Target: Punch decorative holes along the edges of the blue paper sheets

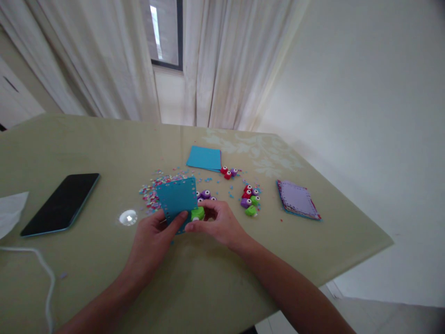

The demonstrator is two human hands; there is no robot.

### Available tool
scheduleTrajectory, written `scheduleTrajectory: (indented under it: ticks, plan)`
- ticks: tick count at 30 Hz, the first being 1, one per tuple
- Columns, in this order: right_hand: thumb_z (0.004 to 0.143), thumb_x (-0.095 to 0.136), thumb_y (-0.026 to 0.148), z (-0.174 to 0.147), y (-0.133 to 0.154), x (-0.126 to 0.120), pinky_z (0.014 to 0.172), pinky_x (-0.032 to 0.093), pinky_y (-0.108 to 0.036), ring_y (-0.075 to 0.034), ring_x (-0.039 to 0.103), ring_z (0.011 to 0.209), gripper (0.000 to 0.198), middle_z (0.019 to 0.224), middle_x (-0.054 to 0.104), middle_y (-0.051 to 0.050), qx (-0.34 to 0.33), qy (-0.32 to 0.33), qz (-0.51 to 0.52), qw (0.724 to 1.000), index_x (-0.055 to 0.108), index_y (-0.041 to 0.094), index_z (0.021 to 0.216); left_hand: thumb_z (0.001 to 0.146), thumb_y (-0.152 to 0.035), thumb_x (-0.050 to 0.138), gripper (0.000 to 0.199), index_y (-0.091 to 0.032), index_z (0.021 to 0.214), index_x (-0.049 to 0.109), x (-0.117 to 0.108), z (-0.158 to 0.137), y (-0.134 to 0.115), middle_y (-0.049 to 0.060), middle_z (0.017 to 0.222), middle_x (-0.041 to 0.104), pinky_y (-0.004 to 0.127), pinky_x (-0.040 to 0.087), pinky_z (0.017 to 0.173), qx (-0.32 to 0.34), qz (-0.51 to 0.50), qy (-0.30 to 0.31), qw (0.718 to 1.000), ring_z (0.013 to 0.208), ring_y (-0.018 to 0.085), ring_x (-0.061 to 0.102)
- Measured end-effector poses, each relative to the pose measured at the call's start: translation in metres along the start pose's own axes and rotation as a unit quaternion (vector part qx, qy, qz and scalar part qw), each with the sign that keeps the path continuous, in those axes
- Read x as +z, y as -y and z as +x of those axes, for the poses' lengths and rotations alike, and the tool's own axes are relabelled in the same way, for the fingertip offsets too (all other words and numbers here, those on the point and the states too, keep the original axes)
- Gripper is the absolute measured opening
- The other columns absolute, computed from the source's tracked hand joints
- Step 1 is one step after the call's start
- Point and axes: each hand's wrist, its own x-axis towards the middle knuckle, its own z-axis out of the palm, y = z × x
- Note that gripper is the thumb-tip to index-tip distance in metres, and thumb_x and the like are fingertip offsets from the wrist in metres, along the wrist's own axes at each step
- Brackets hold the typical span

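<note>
My left hand [158, 232] grips a blue paper card [177, 199] by its lower left part, thumb on the near face. Small cut-outs run along the card's edges, and it is held up off the table. Between the fingers of my right hand [219, 220] is a small green paper punch [197, 214], set at the card's lower right edge. Whether its jaw is pressed down cannot be seen. Just behind that hand lie several purple paper punches [206, 194], partly hidden. Colourful paper bits [153, 190] are scattered behind and left of the card.
A stack of blue cards [204, 158] lies at the back beside red and purple punches [228, 173]. More mixed punches [248, 197] sit to the right, then a pile of edge-punched cards [299, 199]. At left are a tablet [62, 202], a white cable [48, 269] and white paper [12, 211].
</note>
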Motion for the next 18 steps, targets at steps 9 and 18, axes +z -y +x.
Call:
scheduleTrajectory:
  ticks: [9,18]
  plan:
    - [0.063,0.097,0.056,-0.0004,0.0044,-0.0016,0.065,0.048,-0.028,-0.014,0.055,0.065,0.049,0.075,0.065,0.002,-0.01,0.022,-0.003,1.0,0.078,0.02,0.09,0.082,-0.052,0.081,0.032,-0.022,0.092,0.084,0.0006,0.0008,0.0025,0.004,0.078,0.081,0.027,0.052,0.059,0.027,0.018,-0.005,0.999,0.067,0.021,0.07]
    - [0.067,0.094,0.059,-0.0002,0.005,-0.0013,0.065,0.045,-0.026,-0.013,0.052,0.067,0.049,0.075,0.063,0.002,-0.029,0.016,-0.027,0.999,0.076,0.018,0.087,0.084,-0.051,0.078,0.031,-0.021,0.089,0.082,-0.0003,0.0029,0.0046,0.003,0.078,0.08,0.031,0.056,0.065,0.044,0.041,0.003,0.998,0.074,0.024,0.073]
